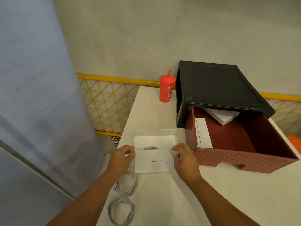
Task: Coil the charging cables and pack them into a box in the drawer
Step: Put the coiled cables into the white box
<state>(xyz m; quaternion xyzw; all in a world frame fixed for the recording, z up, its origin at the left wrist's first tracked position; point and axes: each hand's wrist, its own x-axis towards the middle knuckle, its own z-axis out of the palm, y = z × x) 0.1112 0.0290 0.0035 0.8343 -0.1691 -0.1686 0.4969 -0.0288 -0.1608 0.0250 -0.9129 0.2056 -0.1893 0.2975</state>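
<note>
1. Coiled grey-white charging cables: three counted.
   - Two lie as loose round coils on the white desk (211, 193), at 7 o'clock from the box. One (127, 183) is just beside the left forearm and the other (121, 211) is nearer the person.
   - The third (150, 148) shows only as an arc inside the box.
2. Expected handling of the cables:
   - They look light, soft and springy, so a coil will probably loosen when lifted.
   - Pinch across the bundled strands at one side of the ring, not at a plug end.
3. Flat white cardboard box (153, 163): one on the desk.
   - Its lid flap is folded back toward 12 o'clock, and the near panel carries a dark slot.
   - The thin walls will likely flex, so support both short sides.
4. Hands:
   - The left hand (122, 156) is at the box's 9 o'clock edge and the right hand (184, 159) is at its 3 o'clock edge.
   - Both have curled fingers pinching those edges at a narrow span.
5. Red-brown plastic drawer (228, 159): one, at 2 o'clock from the box.
   - It is pulled out of a black plastic housing (219, 85).
   - One tilted white box (221, 115) lies at its back.
   - A flat white piece (202, 136) lies along its left wall; box or sheet cannot be told.
6. Red lidded cup with a straw (167, 90): one, at 12 o'clock, well apart from the box.
</note>
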